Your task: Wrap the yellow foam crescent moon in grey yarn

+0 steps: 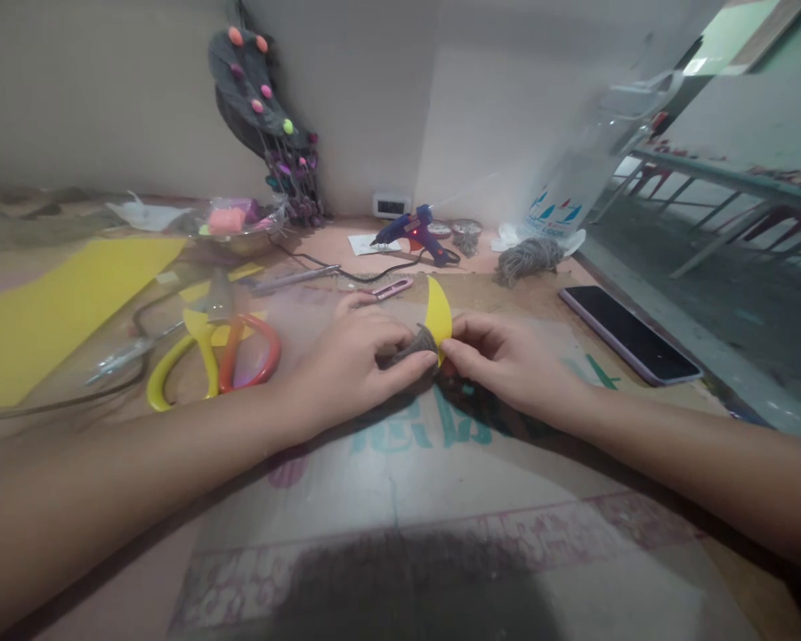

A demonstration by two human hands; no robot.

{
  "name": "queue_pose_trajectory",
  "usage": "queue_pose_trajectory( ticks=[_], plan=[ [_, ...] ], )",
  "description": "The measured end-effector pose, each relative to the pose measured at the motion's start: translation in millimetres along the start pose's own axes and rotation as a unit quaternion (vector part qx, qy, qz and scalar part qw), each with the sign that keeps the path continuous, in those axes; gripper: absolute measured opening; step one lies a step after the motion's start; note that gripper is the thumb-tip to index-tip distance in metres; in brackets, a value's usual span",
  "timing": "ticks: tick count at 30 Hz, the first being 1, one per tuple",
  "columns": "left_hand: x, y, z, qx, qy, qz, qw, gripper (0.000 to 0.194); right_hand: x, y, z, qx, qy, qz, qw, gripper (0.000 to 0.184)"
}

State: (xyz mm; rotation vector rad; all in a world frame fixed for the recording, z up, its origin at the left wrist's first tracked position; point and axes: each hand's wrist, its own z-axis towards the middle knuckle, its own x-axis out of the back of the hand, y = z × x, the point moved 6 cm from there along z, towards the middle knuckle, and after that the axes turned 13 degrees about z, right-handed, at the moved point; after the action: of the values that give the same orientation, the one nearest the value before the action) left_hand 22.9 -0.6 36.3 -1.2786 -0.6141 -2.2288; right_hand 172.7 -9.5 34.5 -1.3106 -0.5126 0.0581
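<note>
A yellow crescent-shaped piece [439, 307], partly covered with grey yarn [422, 342] at its lower end, stands between my two hands above the table. My left hand [374, 347] pinches the yarn-covered end between thumb and fingers. With thumb and forefinger, my right hand [500, 352] grips the lower right edge of the yellow crescent. A small pink cutter [393, 288] lies just beyond my left fingers. Red-and-yellow-handled scissors [230, 356] rest to the left of my left hand.
At the back stand a blue glue gun [417, 233], a small digital clock [392, 206] and a grey yarn bundle [530, 258]. A phone [627, 331] lies at right, yellow sheet [73, 312] at left. A grey crescent decoration with pompoms [250, 89] hangs behind.
</note>
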Motion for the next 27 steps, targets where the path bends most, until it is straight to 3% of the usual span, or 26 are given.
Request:
queue_pose_trajectory(
  ticks=[12,22,27],
  plan=[
    [0.5,4.1,2.3,0.026,-0.010,-0.023,0.999,0.037,-3.1,-0.9,-0.9,0.011,0.008,-0.058,0.998,0.024],
    [2.1,6.6,4.3,0.042,-0.015,-0.065,0.997,0.032,-7.5,0.3,-2.6,0.009,-0.006,-0.085,0.996,0.015],
    [4.2,7.4,4.1,0.035,-0.006,-0.063,0.997,0.032,-5.1,-6.6,-2.3,0.065,-0.023,-0.175,0.982,0.015]
  ],
)
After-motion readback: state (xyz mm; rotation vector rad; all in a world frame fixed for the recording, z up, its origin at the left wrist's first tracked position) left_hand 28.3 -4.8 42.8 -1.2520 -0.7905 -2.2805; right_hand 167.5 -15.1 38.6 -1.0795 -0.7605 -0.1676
